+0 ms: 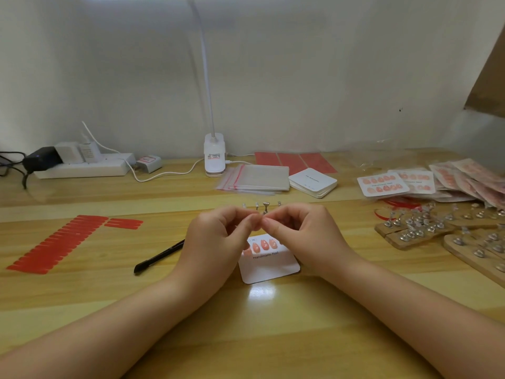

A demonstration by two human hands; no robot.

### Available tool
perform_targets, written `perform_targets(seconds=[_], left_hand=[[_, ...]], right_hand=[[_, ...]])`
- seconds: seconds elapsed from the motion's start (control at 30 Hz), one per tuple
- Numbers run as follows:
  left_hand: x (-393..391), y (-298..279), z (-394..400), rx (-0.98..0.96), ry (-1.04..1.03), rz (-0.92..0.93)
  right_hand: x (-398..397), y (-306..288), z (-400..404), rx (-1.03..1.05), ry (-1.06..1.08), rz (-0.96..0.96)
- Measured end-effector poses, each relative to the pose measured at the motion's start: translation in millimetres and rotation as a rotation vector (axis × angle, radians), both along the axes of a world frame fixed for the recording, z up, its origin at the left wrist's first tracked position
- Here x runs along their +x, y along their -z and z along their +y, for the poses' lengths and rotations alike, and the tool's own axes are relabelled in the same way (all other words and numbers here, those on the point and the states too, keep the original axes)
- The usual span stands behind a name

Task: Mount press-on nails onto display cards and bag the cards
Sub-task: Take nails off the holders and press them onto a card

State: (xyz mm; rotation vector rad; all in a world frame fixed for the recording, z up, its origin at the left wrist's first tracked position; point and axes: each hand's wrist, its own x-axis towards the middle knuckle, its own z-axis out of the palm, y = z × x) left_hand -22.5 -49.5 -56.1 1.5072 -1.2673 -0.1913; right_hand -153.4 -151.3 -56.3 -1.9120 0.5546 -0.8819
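Note:
A white display card (270,265) printed "Handmade Nail" lies on the table in front of me, with several pink press-on nails (261,246) stuck along its top row. Just above it my left hand (218,236) and my right hand (300,231) meet fingertip to fingertip, fingers curled, pinching something small between them that I cannot make out. Behind the fingertips a row of small metal nail stands (265,207) sits on the table, one with a holder on top.
A black tweezers (158,257) lies left of the card. Red adhesive tabs (62,242) cover the far left. Clear zip bags (257,177), a blank card stack (313,183), finished cards (382,183), bagged cards (470,176) and wooden boards with stands (426,228) lie behind and right. A lamp base (214,155) stands at the back.

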Motion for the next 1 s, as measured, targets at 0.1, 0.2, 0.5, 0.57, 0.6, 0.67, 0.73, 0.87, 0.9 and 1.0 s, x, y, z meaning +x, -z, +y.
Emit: perform_targets(seconds=[0.1, 0.2, 0.5, 0.57, 0.6, 0.67, 0.73, 0.87, 0.9, 1.0], left_hand=[[-3.3, -1.0, 2.2, -0.005, -0.017, -0.099], [-3.9, -2.2, 3.0, -0.014, -0.020, -0.129], [-2.4, -1.5, 3.3, -0.049, -0.002, -0.176], [-2.7, -1.6, 3.5, -0.059, -0.003, -0.214], [-3.0, -1.8, 3.9, -0.066, -0.003, -0.234], [-3.1, -2.4, 4.7, -0.076, 0.001, -0.263], [-3.0, -2.6, 5.5, -0.086, 0.008, -0.279], [-4.1, -2.4, 5.3, -0.119, 0.025, -0.314], [-4.2, -2.6, 5.4, -0.125, 0.025, -0.320], [-3.4, -3.5, 6.2, -0.120, 0.022, -0.302]], right_hand=[[-0.4, -0.6, 0.4, -0.036, -0.002, -0.010], [-0.6, -1.1, 1.7, -0.098, -0.022, 0.004], [-1.9, -3.0, 3.3, -0.220, -0.018, -0.003], [-2.7, -2.5, 3.7, -0.232, -0.013, -0.011], [-3.0, -2.3, 4.2, -0.242, -0.008, -0.014], [-3.3, -2.4, 4.9, -0.262, 0.006, -0.021], [-3.5, -2.8, 5.4, -0.286, 0.016, -0.026], [-4.2, -3.8, 5.9, -0.307, 0.034, -0.032], [-4.6, -4.3, 5.7, -0.302, 0.038, -0.033], [-6.5, -7.4, 4.3, -0.315, 0.041, -0.038]])
